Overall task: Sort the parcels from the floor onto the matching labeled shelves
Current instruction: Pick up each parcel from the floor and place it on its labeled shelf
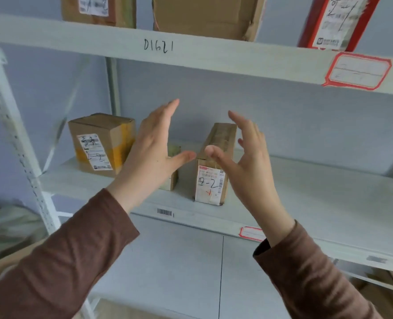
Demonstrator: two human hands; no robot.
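Three boxes are seen on the middle shelf (306, 192), the tall box (210, 178) marked 2-2. Left hand (154, 148) and right hand (246, 157) are spread, nothing held. Floor stock is not shown.

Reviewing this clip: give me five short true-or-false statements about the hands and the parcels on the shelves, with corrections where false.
1. Both hands are open and hold nothing. True: the left hand and right hand are spread in front of the shelf.
2. The tall box is marked 2-2. True.
3. The right hand grips the tall box. False: its fingers are spread, gripping nothing.
4. The left box lies flat on the floor. False: it stands on the shelf.
5. The upper shelf edge reads D1621. True.
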